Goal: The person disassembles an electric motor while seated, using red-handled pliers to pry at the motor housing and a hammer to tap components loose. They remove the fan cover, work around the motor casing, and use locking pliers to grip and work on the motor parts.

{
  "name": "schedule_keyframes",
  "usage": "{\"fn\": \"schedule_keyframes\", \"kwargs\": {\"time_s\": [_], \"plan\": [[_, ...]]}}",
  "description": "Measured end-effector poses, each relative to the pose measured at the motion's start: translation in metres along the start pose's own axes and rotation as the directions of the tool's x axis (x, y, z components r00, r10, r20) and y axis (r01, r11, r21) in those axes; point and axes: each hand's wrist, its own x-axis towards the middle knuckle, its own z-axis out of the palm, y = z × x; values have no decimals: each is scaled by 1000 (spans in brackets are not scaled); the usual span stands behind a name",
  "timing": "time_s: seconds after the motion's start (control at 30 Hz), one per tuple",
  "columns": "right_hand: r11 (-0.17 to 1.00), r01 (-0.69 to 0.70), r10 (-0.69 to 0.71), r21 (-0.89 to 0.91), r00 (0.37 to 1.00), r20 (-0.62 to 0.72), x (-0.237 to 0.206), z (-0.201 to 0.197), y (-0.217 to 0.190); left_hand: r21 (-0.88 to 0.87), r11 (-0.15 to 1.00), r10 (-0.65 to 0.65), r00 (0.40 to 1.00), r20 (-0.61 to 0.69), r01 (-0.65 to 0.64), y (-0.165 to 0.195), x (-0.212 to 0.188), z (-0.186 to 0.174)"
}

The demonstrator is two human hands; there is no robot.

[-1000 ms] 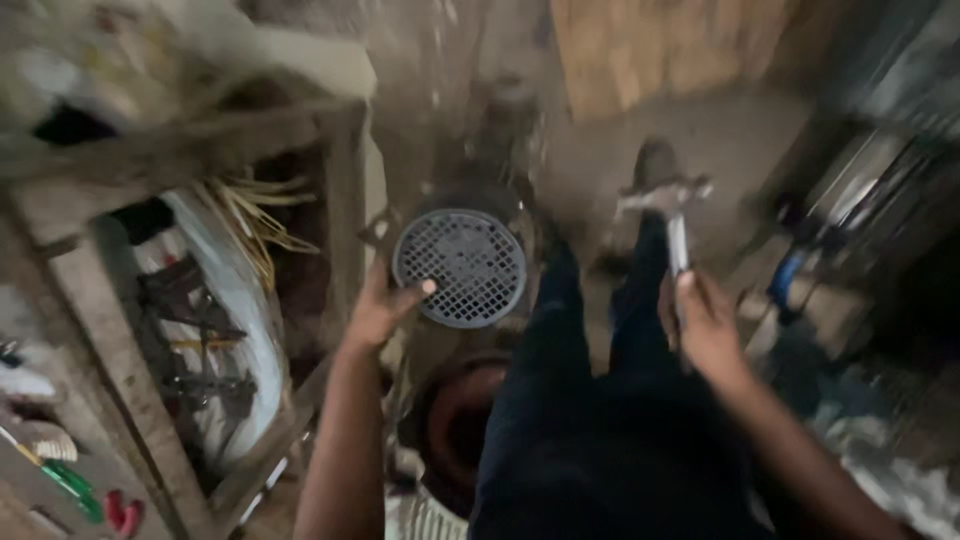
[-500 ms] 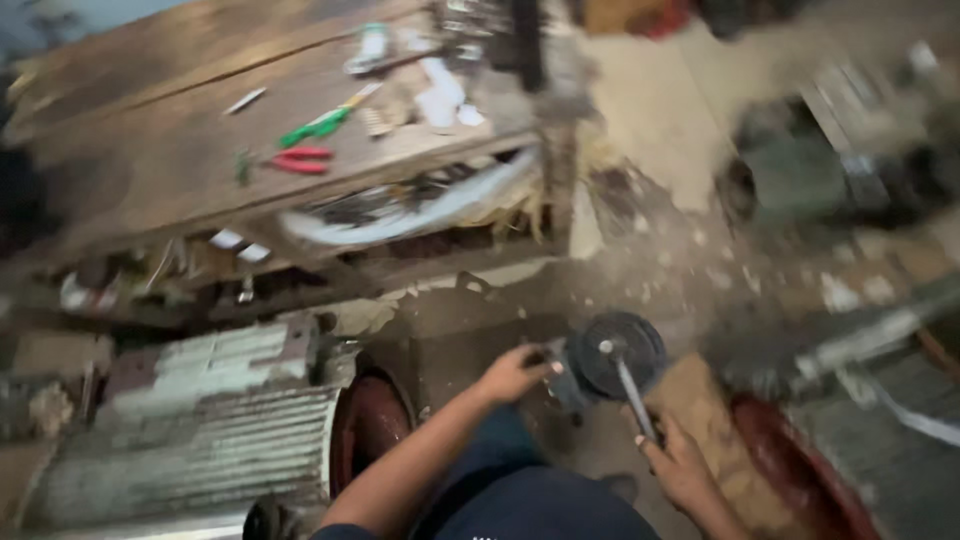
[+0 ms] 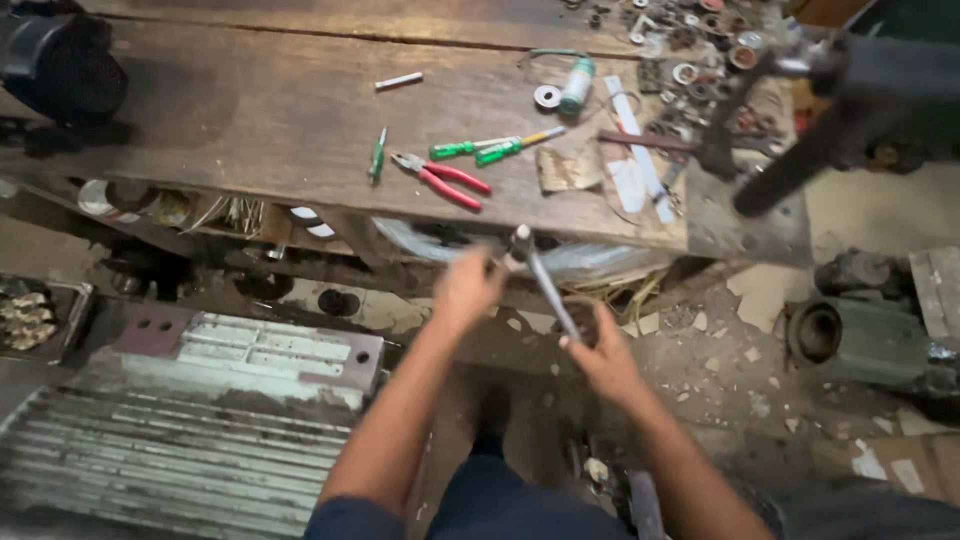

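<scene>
My right hand (image 3: 603,357) grips the handle of a metal hammer (image 3: 543,283) that slants up and left. Its head sits just below the front edge of a worn wooden workbench (image 3: 250,120). My left hand (image 3: 468,287) is raised beside the hammer head with its fingers curled. Motion blur hides whether it touches the head. On the bench straight ahead lie red-handled pliers (image 3: 446,183), two green-handled screwdrivers (image 3: 490,150) and a smaller green screwdriver (image 3: 378,153).
A ribbed grey motor housing (image 3: 180,450) fills the lower left floor. A dark motor (image 3: 55,60) sits at the bench's left end. Washers and small metal parts (image 3: 700,50) crowd its right end by a black bar (image 3: 800,160). A grey motor (image 3: 860,335) lies on the rubble-strewn floor.
The view has swung from the floor up to the workbench. The round black grille my left hand was holding is out of sight, and both hands have risen with the hammer.
</scene>
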Motion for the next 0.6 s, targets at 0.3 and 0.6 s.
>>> {"fn": "schedule_keyframes", "kwargs": {"time_s": [0.3,0.6], "plan": [[740,107,-40,-664,993,115,164,-10,-24,225,945,-235,971,-29,236,-54,153,-35],[743,85,-97,-663,995,19,214,43,15,134,929,-300,914,-274,345,-94,140,-40]]}}
